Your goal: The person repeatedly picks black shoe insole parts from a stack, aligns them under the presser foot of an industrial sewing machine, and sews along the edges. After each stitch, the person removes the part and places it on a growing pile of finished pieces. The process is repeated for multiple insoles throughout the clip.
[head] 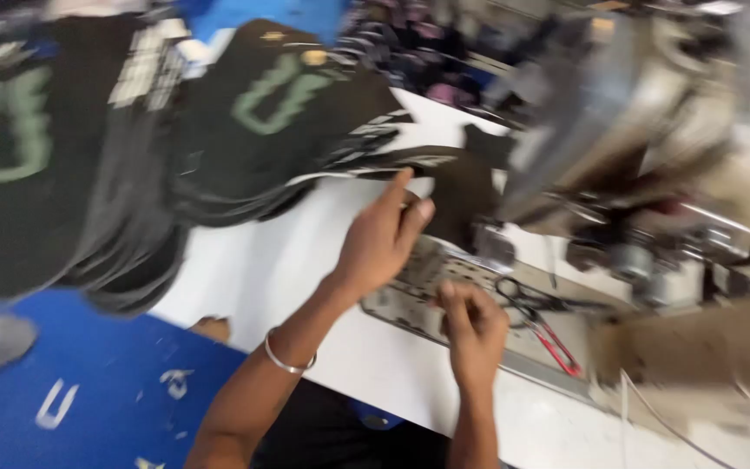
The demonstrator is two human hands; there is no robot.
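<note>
The view is tilted and blurred. My left hand [384,234], with a metal bangle on its wrist, reaches up to the edge of a black fabric piece [457,187] lying by the sewing machine [644,148]; its fingers touch or pinch the cloth. My right hand [472,326] rests with fingers curled on the metal needle plate [410,291] of the machine bed. Whether it holds anything small is not visible. Two stacks of black cut garment pieces with green figures [279,113] lie to the left on the white table [262,269].
Red-handled scissors [540,326] lie on the machine bed just right of my right hand. A blue surface with white marks [88,391] is at the lower left. A larger black stack [36,165] overhangs the table's left edge.
</note>
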